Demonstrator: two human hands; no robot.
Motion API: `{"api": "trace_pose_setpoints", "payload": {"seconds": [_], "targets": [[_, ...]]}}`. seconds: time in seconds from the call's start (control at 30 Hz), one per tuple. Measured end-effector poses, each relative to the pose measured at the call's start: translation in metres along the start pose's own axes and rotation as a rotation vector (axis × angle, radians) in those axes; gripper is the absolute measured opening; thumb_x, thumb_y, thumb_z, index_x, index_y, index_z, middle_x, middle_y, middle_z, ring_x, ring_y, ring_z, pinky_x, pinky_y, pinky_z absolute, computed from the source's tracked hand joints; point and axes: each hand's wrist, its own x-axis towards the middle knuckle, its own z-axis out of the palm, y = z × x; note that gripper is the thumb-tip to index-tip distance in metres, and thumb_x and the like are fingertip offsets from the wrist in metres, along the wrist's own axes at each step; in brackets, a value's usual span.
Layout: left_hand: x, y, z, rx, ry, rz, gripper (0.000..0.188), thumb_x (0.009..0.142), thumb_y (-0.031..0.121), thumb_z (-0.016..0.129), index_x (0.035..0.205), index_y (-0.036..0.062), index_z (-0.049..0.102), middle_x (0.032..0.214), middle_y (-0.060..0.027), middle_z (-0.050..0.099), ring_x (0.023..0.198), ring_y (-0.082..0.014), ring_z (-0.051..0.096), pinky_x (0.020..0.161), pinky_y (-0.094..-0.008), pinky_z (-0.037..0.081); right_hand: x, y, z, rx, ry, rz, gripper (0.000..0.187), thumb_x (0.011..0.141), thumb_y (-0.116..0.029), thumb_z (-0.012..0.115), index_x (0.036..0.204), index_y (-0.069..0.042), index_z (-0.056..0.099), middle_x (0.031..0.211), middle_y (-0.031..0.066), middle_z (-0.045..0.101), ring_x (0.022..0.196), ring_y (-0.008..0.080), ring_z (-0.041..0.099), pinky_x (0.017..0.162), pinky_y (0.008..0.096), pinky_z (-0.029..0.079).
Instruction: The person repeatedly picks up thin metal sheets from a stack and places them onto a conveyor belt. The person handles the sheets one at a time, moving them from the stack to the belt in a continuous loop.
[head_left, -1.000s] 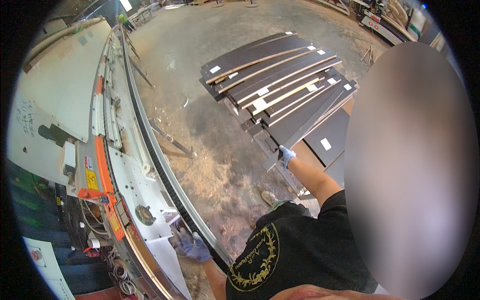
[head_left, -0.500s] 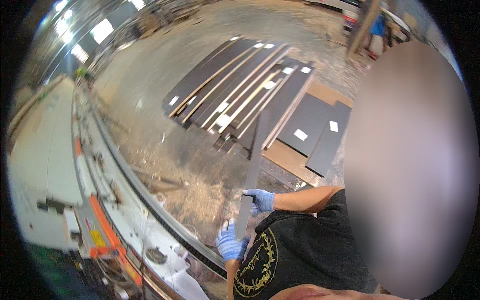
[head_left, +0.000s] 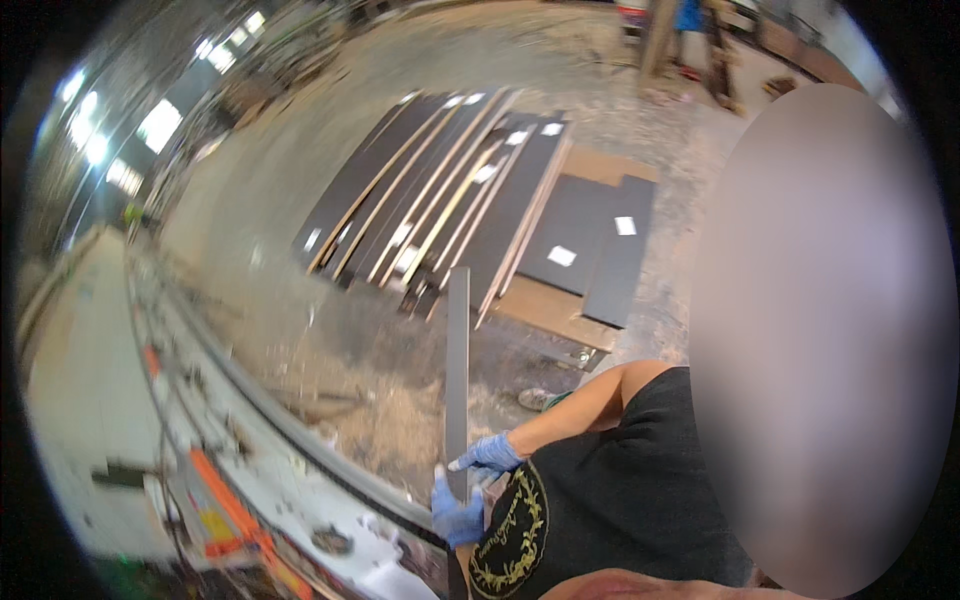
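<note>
A long, narrow dark grey strip of board [head_left: 457, 370] rises from my hands toward the stacked panels, nearly upright in the picture. My left hand [head_left: 459, 515], in a blue glove with pale fingertips, is closed around its lower part. Just above, my right hand [head_left: 490, 455], gloved the same way, grips the strip from the right with the thumb across its face. A short length of strip shows below the left hand. Beyond its far end lie several dark panels [head_left: 395, 165] with light edges and white labels.
More dark panels [head_left: 590, 240] lie over brown board [head_left: 560, 315] at the right of the stack. Along the left runs a long white machine [head_left: 70, 370] with a grey rail [head_left: 260, 400] and orange parts [head_left: 225, 500]. Sawdust [head_left: 400, 410] covers the floor; a shoe [head_left: 533, 399] shows near my right arm.
The strip has swung from a rightward slant to nearly upright, its far end moving left. My right hand has come down toward the left hand. The view has shifted somewhat.
</note>
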Motion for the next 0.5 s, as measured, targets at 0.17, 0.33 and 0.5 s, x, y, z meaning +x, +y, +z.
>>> {"api": "trace_pose_setpoints", "payload": {"seconds": [0.17,0.33,0.5], "targets": [[-0.052,-0.017,-0.003,0.056,0.284,-0.240,0.065,0.070,0.037,0.068,0.128,0.0137,0.048,0.113,-0.0166,0.056,0.095,-0.0319,0.059,0.083,-0.0393,0.047,-0.014,0.001,0.025,-0.286,-0.418,-0.068,0.042,0.082,-0.027,0.065,0.115,-0.002,0.057,0.110,0.0057,0.058,0.099,0.0161,0.053,0.081,0.0278,0.046],[-0.150,-0.053,-0.011,-0.068,0.630,-0.444,0.059,0.072,0.025,0.067,0.126,0.0107,0.050,0.117,-0.0128,0.056,0.103,-0.0283,0.056,0.089,-0.0361,0.044,-0.006,-0.011,0.002,-0.092,-0.342,0.087,0.023,0.086,-0.012,0.059,0.107,-0.004,0.054,0.076,0.0020,0.055,0.056,0.0112,0.050,0.049,0.0208,0.040],[-0.239,-0.065,-0.043,0.029,0.691,-1.001,0.062,0.069,0.013,0.069,0.127,0.0146,0.048,0.109,-0.0155,0.059,0.098,-0.0309,0.057,0.088,-0.0365,0.045,0.021,0.015,-0.028,0.030,-0.397,0.254,0.026,0.089,-0.021,0.055,0.113,-0.012,0.050,0.093,0.0056,0.060,0.072,0.0191,0.056,0.062,0.0318,0.048]]}}
